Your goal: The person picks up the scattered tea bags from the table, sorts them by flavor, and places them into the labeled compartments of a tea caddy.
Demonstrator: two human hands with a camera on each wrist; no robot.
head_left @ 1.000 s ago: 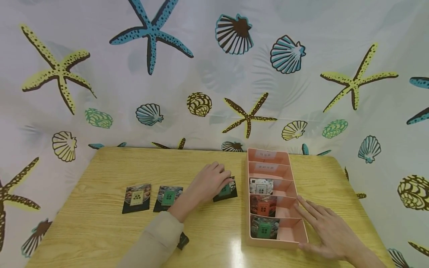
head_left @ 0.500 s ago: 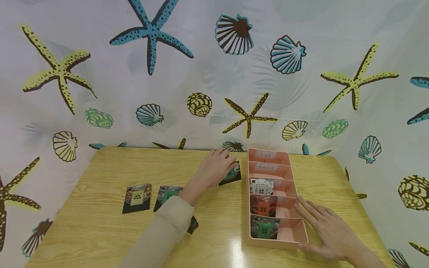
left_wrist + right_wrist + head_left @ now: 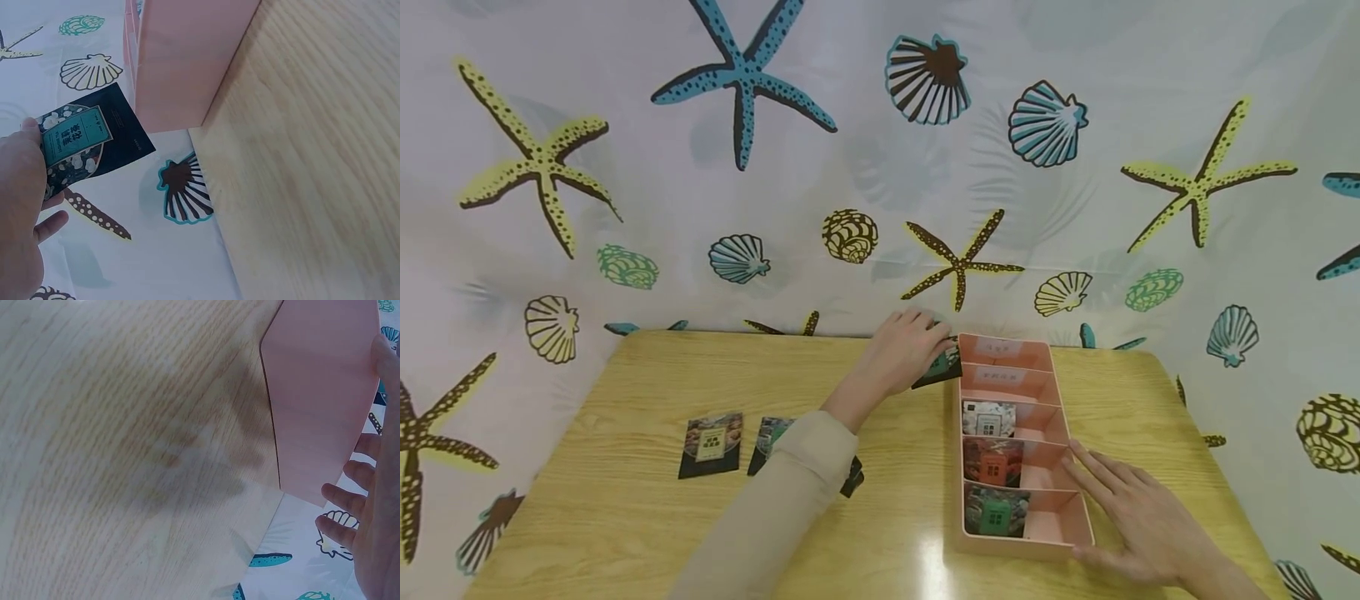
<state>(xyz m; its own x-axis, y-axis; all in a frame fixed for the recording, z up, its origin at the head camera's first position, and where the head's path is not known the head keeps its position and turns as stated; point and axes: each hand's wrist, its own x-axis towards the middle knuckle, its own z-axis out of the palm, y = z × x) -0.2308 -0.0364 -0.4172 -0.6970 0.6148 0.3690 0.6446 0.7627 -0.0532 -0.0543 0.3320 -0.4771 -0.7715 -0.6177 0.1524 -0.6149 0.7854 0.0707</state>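
Note:
My left hand [image 3: 904, 350] pinches a dark tea sachet [image 3: 128, 134] with a teal label and white flower print, as the left wrist view shows. This sachet is off the table, beside the far left corner of a pink divided box [image 3: 1026, 547]. Straight, spread fingers of my right hand [image 3: 1138, 521] rest along the box's right side; its thumb is at the near right corner. Inside the box, a white sachet [image 3: 989, 418], a red-label sachet [image 3: 992, 462] and a green-label sachet [image 3: 996, 510] stand in the three nearer compartments. The two far compartments carry paper labels.
A yellow-label sachet [image 3: 711, 446] lies on the left of the wooden table [image 3: 610, 500]. Beside it, another sachet [image 3: 766, 437] is partly covered by my left sleeve [image 3: 782, 500]. One dark sachet corner [image 3: 853, 479] pokes out past the sleeve. A shell-patterned cloth [image 3: 790, 192] hangs behind.
My left hand has carried the teal-label sachet away from me and rightward, up to the far end of the box. My right hand stays in place on the box.

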